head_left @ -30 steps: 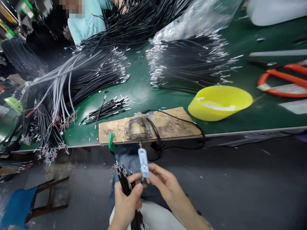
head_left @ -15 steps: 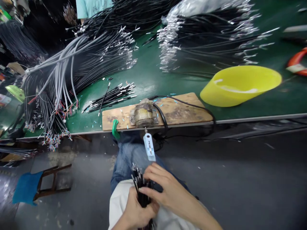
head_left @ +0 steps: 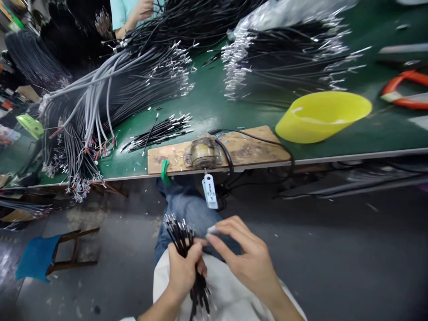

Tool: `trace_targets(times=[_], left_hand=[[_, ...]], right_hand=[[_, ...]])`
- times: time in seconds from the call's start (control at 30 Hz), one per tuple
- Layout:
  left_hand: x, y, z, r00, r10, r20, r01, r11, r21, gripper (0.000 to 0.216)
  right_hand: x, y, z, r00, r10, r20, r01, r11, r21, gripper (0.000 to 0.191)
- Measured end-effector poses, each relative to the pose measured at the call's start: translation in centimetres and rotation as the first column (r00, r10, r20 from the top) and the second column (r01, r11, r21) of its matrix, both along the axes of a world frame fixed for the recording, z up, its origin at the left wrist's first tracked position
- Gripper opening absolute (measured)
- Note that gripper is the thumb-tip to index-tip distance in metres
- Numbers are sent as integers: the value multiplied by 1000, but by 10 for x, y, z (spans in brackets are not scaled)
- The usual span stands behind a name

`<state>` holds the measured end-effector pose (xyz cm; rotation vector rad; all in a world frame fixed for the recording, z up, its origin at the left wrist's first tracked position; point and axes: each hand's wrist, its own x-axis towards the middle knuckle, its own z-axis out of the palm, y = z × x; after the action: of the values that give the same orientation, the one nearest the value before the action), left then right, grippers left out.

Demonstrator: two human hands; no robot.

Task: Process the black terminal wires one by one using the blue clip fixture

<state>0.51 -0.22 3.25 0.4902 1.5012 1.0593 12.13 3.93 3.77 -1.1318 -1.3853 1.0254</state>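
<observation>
My left hand is wrapped round a bundle of short black cables above my lap. Their stripped, silvery ends fan out over the top of the fist, and the tails hang below it. Just right of the bundle, my right hand has thumb and forefinger pinched together. Something small and whitish shows at those fingertips, too blurred to name. Beyond the hands, a light blue clip-like piece sticks out from the shaft of a small motor, which sits on a wooden board at the table edge.
On the green table lie a small pile of short black cables, large grey and black cable bundles, a yellow oval container and orange-handled tool. A green clamp grips the board. A co-worker's hand shows behind.
My right hand has come away from the bundle to the right, fingertips pinched. My left hand has shifted left with the cables. The co-worker's hand has come into view.
</observation>
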Motion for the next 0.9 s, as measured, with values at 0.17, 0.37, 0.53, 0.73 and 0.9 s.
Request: trace_targets(times=[0.17,0.37,0.53,0.73,0.9], left_hand=[[3,6,10,994,110,28,-110,994,17,67],[6,-5,14,994,16,109,-22,998,54,68],[6,-9,17,994,-52,93,47,997,53,53],[3,5,31,999,-34,-28,35,999,40,58],[5,14,30,994,12,-105,-3,996,88,57]], right_hand=[[-1,-9,2,989,145,37,-142,987,-76,9],[-12,-20,4,961,259,100,-247,961,-123,13],[-8,-18,7,987,156,47,-150,983,-109,16],[-2,-4,11,984,176,-21,-177,977,-120,26],[-3,11,7,984,171,-45,-175,980,-99,23]])
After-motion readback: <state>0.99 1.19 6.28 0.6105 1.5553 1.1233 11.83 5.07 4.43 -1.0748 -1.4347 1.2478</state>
